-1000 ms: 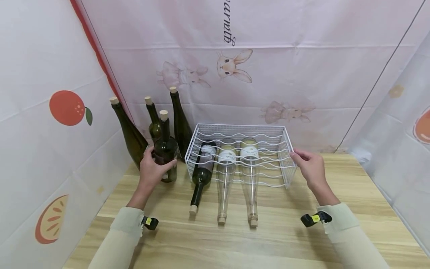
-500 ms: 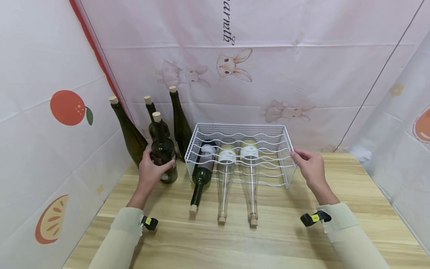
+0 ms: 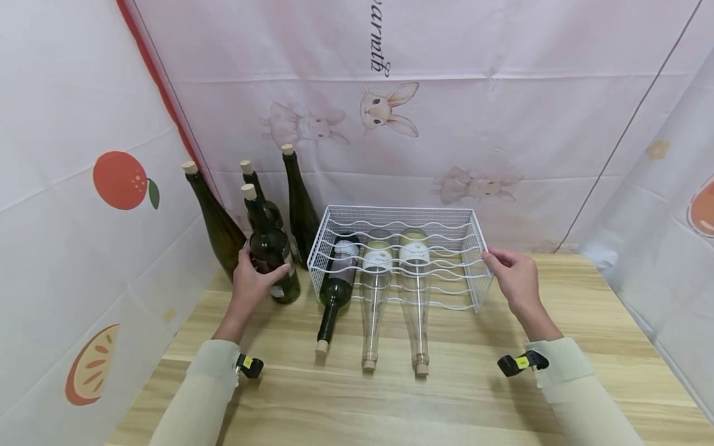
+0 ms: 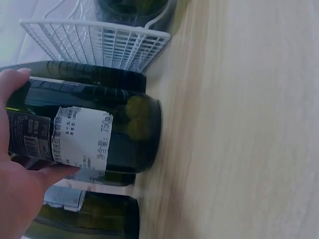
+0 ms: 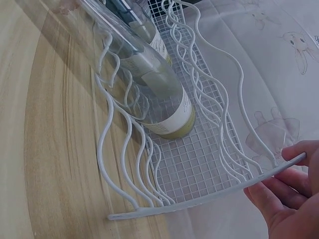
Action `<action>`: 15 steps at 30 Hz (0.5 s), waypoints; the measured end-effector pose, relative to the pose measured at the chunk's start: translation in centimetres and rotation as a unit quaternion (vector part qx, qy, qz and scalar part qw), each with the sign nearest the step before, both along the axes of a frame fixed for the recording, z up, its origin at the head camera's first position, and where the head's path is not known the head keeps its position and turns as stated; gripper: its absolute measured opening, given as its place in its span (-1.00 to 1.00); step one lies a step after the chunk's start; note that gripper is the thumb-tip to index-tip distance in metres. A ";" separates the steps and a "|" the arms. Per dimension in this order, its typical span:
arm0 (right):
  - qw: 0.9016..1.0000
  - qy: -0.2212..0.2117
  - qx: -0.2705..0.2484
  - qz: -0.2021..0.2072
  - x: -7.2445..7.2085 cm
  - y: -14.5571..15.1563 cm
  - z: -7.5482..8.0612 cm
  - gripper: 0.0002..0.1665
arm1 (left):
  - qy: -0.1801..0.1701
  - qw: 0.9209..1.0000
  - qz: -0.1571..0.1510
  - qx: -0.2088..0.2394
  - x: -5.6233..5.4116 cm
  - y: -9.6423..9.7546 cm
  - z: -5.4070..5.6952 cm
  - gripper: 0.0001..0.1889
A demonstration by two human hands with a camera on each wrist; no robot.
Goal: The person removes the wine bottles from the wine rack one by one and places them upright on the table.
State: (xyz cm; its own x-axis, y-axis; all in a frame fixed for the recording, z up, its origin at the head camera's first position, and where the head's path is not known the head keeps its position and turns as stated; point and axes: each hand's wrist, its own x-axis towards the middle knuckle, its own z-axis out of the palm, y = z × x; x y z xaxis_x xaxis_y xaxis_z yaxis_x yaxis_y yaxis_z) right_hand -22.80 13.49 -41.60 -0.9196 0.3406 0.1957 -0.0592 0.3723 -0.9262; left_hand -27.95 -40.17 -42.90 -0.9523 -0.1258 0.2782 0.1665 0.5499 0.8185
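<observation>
My left hand (image 3: 253,282) grips a dark green corked wine bottle (image 3: 269,244) around its body, thumb toward the rack. The bottle leans with its neck to the left, and its base is at or just above the table; contact is unclear. A white label (image 4: 82,137) shows on it in the left wrist view. My right hand (image 3: 514,277) pinches the right end of the white wire wine rack (image 3: 481,272) at its upper edge. Inside the rack lie a dark bottle (image 3: 337,288) and two clear bottles (image 3: 375,297), necks pointing toward me.
Behind the held bottle stand a tall dark bottle (image 3: 214,223) at left, a second bottle (image 3: 271,210) partly hidden, and a third bottle (image 3: 300,207) beside the rack. A printed curtain (image 3: 546,142) closes off the back of the wooden table (image 3: 357,409).
The held bottle has tipped, its corked neck swinging left while its base shifted slightly right. My right hand and the rack have stayed in place.
</observation>
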 end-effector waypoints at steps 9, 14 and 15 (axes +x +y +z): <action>1.000 -0.006 0.002 -0.001 0.2 0.0 -0.1 -0.49 | -0.020 1.000 -0.005 -0.009 -0.2 -0.8 0.2 0.10; 1.000 -0.011 0.002 -0.003 0.1 -0.1 0.1 -0.49 | -0.033 0.999 -0.011 -0.008 -0.2 -1.1 0.4 0.09; 1.000 -0.010 0.000 -0.003 0.1 -0.1 0.2 -0.49 | -0.034 0.999 -0.012 -0.010 -0.2 -1.1 0.5 0.09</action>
